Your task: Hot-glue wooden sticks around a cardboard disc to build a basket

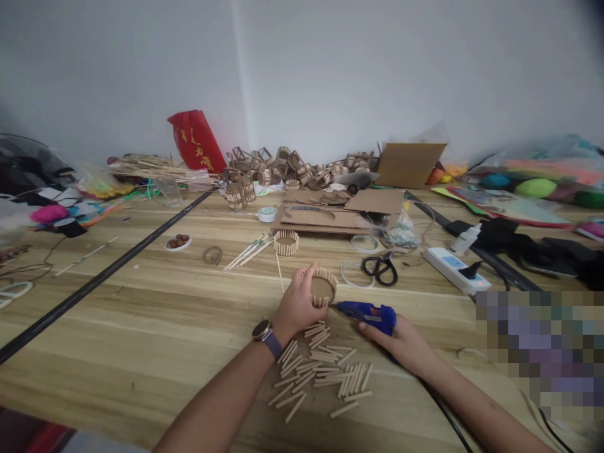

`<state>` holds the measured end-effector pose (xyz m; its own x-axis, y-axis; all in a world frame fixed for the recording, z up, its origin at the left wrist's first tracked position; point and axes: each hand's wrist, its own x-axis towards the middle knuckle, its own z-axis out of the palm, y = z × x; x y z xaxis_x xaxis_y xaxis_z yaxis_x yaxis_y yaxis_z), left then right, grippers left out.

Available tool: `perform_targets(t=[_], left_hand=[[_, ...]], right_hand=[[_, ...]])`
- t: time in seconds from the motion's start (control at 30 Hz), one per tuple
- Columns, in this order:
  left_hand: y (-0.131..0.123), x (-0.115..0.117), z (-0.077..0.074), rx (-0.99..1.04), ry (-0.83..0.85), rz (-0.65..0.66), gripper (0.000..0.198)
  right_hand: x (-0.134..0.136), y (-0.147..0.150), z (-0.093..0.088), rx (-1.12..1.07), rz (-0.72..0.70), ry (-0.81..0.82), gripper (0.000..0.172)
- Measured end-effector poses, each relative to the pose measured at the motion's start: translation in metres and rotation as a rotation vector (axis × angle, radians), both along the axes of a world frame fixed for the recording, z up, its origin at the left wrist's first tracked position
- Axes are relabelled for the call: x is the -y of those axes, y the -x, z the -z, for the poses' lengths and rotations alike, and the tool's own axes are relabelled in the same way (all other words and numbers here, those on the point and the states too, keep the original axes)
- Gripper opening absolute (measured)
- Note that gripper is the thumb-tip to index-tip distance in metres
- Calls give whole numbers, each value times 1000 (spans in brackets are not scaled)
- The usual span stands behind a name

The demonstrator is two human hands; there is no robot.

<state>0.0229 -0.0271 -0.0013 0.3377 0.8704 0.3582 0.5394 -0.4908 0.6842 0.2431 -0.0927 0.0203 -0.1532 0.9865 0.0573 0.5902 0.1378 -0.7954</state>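
My left hand point(298, 300) is closed on the left side of a small round basket point(332, 284), its wall made of short upright wooden sticks around a brown base. In my right hand point(401, 336) is a blue glue gun point(365, 313), its nozzle pointing left at the basket's lower right edge. Whether the tip touches the sticks I cannot tell. Many short cut wooden sticks point(330, 374) lie loose on the table below both hands. A second stick-walled ring point(286, 243) stands just beyond, with a long thin stick point(280, 272) beside it.
Black scissors point(380, 269) and a white ring point(357, 275) lie right of the basket. A white power strip point(455, 269) sits farther right. Cardboard sheets point(325, 219), finished small stick buckets point(236, 196) and a cardboard box point(409, 165) stand behind. A small bowl of brown beads point(178, 242) is left.
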Motion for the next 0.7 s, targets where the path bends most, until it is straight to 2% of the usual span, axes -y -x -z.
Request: perform_targets(t=[0.37,0.7], left_hand=[[0,-1,1,7,2,5,94],[-1,-2,3,6,-17,1,94]], right_hand=[[0,2,1,27,42,-9,43],[1,5,-1,21,16,-35,40]])
